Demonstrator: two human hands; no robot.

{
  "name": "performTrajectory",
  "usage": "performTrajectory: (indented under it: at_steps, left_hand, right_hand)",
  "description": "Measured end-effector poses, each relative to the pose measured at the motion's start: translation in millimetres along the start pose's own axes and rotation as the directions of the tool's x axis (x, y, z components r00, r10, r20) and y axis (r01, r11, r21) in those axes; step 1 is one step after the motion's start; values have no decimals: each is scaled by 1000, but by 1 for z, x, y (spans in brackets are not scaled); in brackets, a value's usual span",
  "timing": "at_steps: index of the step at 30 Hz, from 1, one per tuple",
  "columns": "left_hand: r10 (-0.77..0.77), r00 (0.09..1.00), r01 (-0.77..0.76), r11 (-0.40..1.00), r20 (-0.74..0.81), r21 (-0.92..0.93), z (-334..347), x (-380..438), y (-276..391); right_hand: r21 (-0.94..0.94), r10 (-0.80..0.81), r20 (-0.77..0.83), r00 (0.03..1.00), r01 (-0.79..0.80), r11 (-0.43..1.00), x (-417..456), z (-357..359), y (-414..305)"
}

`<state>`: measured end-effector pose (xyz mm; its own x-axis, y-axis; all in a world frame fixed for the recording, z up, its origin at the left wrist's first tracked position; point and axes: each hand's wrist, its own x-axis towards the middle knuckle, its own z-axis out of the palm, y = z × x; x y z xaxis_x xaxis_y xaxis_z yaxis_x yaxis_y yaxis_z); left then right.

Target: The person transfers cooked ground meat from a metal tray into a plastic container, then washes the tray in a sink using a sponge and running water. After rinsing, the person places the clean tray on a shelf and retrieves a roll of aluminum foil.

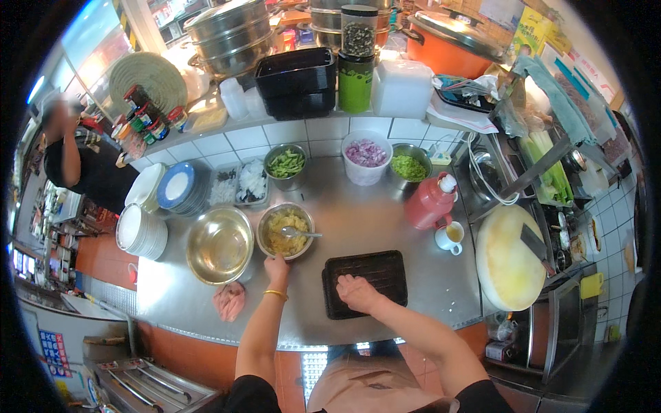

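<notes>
My left hand grips the near rim of a small steel bowl. Inside the bowl lies a pale yellow mash, like minced garlic, with a metal spoon resting in it, its handle over the right rim. My right hand is over the left part of a black plastic tray, its fingers curled downward. The fingertips are hidden, so I cannot tell whether they pinch anything. To the left of the small bowl stands a wide, shiny metal bowl, with a crumpled pink cloth below it.
A red thermos flask and a white cup stand right. A cleaver lies on a round chopping block. Behind are a tub of chopped purple onion and bowls of greens. Another person stands at left.
</notes>
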<state>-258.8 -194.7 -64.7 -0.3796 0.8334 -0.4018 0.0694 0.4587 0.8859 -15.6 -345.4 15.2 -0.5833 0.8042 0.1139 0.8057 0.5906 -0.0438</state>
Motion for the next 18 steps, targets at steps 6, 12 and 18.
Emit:
performTrajectory:
  at_steps: [6,12,18]
  left_hand:
    - [63,977,-96,982,203,160,66,-8,14]
    - [-94,857,129,991,507,-34,194,-51,34]
    - [-211,606,361,932,767,-29,241,-93,31]
  right_hand:
    - [298,271,52,961,-274,914,-23,-19,-3]
    - [387,461,225,858,-513,766,-59,-16,-11]
    - [701,412,712,568,-612,-367,-92,3,-29]
